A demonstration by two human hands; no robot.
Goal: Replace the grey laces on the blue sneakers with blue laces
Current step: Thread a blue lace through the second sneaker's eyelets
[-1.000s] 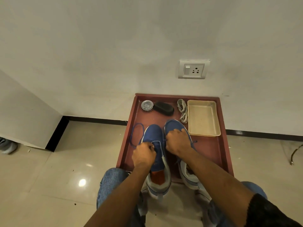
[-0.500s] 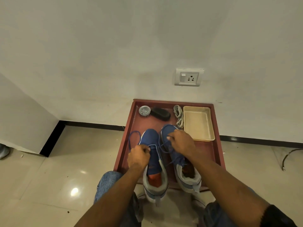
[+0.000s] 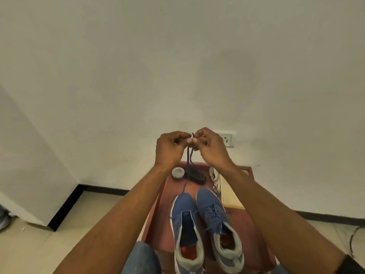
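Both hands have risen from the sneakers to chest height: left hand (image 3: 171, 147) and right hand (image 3: 211, 146) meet, pinching the blue lace (image 3: 188, 158), which trails down to the unlaced left sneaker (image 3: 184, 224). The laced right sneaker (image 3: 215, 218) sits beside it on the red tray (image 3: 247, 220). Forearms hide part of the cream tray (image 3: 230, 196) and grey laces (image 3: 214, 176); tin (image 3: 178, 172) and brush (image 3: 197, 177) lie behind.

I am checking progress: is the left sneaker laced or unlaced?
Unlaced. The left sneaker has an open throat without crossings; the blue lace is in both hands.

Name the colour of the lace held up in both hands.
Blue lace, clearest in the head view.
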